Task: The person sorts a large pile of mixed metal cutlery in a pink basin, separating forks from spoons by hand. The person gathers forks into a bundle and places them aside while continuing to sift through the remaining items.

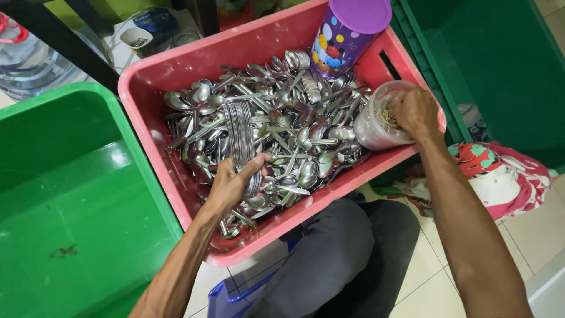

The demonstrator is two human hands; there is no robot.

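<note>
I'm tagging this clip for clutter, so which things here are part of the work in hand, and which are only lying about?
In hand:
- left hand gripping a stacked bundle of spoons
- right hand reaching into a clear plastic jar
- red crate full of loose spoons

Lying about:
- purple dotted canister
- green bin
- dark green crate
- water bottle
- patterned cloth

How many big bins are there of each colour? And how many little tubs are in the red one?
Green bins: 2, one on the left and one at top right.
Red bin: 1, full of metal spoons.
Tubs in the red bin: 2, a purple-lidded one and a clear one.
Total: 5.
</note>
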